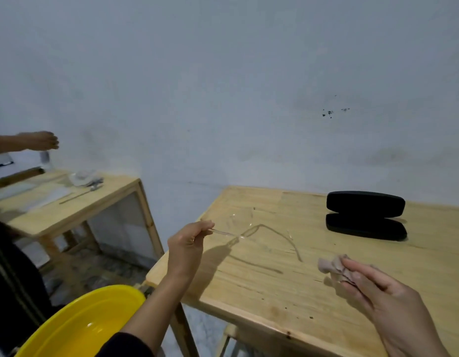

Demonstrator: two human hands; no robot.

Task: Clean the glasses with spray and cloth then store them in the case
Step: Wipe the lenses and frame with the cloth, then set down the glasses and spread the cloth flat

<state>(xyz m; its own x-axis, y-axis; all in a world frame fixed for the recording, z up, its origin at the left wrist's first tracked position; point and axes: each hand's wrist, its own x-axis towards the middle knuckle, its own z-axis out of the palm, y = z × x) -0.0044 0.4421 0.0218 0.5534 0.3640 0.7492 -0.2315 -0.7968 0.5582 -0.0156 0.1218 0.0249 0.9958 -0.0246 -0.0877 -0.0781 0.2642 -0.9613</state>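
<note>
My left hand has its fingers pinched on one arm of the clear glasses, holding them just above the counter. My right hand grips a crumpled pinkish cloth between fingertips and thumb, near the glasses but apart from them. The black case lies open farther back on the counter. A yellow basin sits at lower left.

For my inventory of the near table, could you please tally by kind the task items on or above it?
Glasses: 1, clear-framed glasses, pinched by one temple in the left hand
Cloth: 1, crumpled cloth, held in the right hand
Case: 1, black case, lying open on the table
Spray: 0 in view there
Total: 3
</note>
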